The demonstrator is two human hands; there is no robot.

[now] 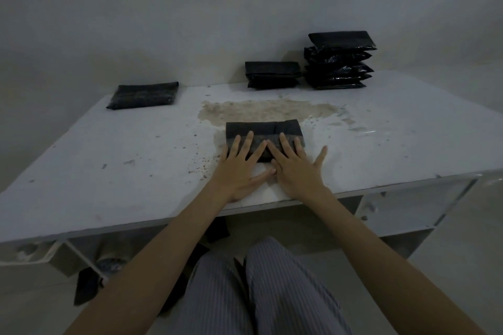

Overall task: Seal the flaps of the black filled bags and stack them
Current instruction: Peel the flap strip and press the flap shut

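A black filled bag (264,129) lies flat near the middle of the white table (122,149), its flap folded over the far half. My left hand (242,166) and my right hand (295,166) lie side by side with straight, spread fingers pressing on the near half of the bag. A single black bag (144,95) rests at the far left of the table. At the far right a low stack of black bags (272,75) stands against the wall, and beside it a taller stack of several shiny bags (339,61).
A brown stain (266,109) and scattered crumbs mark the tabletop behind and left of the bag. The wall runs close behind the stacks. The table's front edge is just under my wrists. Dark objects lie on the floor under the table (87,285).
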